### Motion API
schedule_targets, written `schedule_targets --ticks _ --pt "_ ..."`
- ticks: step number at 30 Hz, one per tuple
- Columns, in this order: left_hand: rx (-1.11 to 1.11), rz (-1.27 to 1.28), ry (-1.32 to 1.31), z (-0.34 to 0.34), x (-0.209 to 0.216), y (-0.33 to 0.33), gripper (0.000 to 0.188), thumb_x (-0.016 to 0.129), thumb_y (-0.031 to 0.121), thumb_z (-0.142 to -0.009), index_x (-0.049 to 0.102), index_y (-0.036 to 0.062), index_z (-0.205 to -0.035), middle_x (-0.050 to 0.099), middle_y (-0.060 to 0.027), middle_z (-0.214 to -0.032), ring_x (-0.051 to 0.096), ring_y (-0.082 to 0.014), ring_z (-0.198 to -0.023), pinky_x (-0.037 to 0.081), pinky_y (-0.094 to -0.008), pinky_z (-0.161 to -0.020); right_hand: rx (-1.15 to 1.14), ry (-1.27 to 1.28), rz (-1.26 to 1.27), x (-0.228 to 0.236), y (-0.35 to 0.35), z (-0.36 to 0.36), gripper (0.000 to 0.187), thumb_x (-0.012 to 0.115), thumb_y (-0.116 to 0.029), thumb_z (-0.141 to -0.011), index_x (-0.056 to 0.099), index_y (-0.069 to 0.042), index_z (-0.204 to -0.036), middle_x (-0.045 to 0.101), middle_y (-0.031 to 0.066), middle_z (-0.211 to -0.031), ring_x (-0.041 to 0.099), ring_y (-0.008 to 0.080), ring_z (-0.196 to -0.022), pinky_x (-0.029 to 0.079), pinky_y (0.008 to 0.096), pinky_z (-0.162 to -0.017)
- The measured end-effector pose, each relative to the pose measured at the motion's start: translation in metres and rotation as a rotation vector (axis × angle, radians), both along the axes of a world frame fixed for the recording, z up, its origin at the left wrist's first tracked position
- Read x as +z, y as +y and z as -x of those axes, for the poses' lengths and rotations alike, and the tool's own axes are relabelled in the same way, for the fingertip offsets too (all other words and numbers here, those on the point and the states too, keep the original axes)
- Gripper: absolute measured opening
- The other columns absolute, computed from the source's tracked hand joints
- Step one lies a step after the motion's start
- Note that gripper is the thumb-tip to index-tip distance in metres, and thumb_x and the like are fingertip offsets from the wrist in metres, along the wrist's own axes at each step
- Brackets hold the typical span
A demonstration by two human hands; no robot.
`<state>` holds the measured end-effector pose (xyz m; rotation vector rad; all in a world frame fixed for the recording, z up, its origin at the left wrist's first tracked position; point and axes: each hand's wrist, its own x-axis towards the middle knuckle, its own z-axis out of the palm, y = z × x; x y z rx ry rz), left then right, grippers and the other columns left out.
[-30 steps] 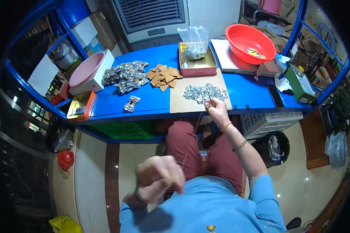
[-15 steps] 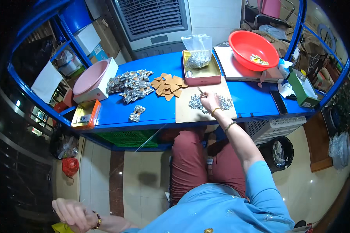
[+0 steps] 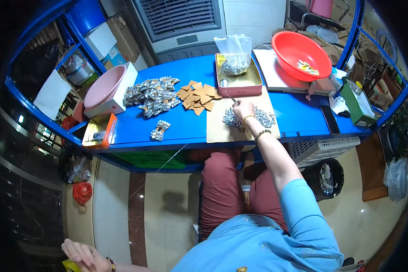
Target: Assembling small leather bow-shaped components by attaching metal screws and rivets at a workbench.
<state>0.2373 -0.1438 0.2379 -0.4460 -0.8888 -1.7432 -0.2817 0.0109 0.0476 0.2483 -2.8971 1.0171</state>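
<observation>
My right hand (image 3: 244, 110) is closed on a thin, dark metal tool (image 3: 233, 99) that points toward the tin; its exact kind is too small to make out. Beneath it, a heap of small silvery beads (image 3: 264, 119) lies on a beige mat (image 3: 216, 129). Far down at the lower left, my left hand (image 3: 80, 253) is held out beside me, fingers drawn together. A fine pale thread (image 3: 158, 170) slants from the table edge toward it; the hand's grip on the thread is too small to see clearly. Brown diamond-shaped patches (image 3: 197, 96) lie left of the mat.
Beaded pieces (image 3: 153, 96) are piled on the blue table (image 3: 186, 72), with a single one (image 3: 160, 130) nearer. A tin (image 3: 241, 90) holds a clear bag of beads (image 3: 235, 63). Around stand a red basin (image 3: 299, 50), a pink basin (image 3: 105, 86), an orange box (image 3: 108, 131) and a phone (image 3: 329, 119).
My left hand has moved slightly farther down and left. My right hand stays over the beads, shifted a little toward the tin. The whole view has tilted slightly.
</observation>
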Motion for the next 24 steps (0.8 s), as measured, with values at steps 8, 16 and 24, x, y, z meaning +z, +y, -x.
schedule_targets --ticks 8,16,24 --pt "0.119 -0.129 -0.063 -0.028 -0.012 -0.040 0.016 0.042 -0.005 -0.086 0.032 0.0042 -0.077 0.028 -0.0042 -0.072 0.028 -0.0118 -0.055 0.027 -0.0247 -0.051 0.376 -0.074 0.432 0.017 0.006 -0.009 0.013 0.057 -0.015 -0.077 0.065 -0.006 -0.082 0.063 0.0083 -0.068 0.058 0.0122 -0.067 0.046 0.0286 -0.064" --pt "0.123 -0.162 -0.023 -0.066 -0.020 -0.068 0.013 0.041 -0.001 -0.089 0.034 0.0033 -0.079 0.026 -0.0033 -0.072 0.026 -0.0121 -0.058 0.025 -0.0259 -0.053 0.315 -0.090 0.433 0.001 0.021 -0.004 0.011 0.056 -0.012 -0.078 0.063 -0.003 -0.078 0.060 0.0049 -0.063 0.053 0.0073 -0.060 0.044 0.0271 -0.058" --pt "0.504 -0.112 -0.359 -0.085 -0.064 -0.129 0.018 0.043 0.008 -0.092 0.037 0.0047 -0.075 0.031 -0.0033 -0.073 0.030 -0.0120 -0.059 0.027 -0.0250 -0.053 0.172 0.100 0.346 0.002 0.054 -0.002 0.017 0.057 -0.021 -0.076 0.065 -0.008 -0.084 0.063 0.0158 -0.074 0.063 0.0298 -0.070 0.048 0.0361 -0.065"
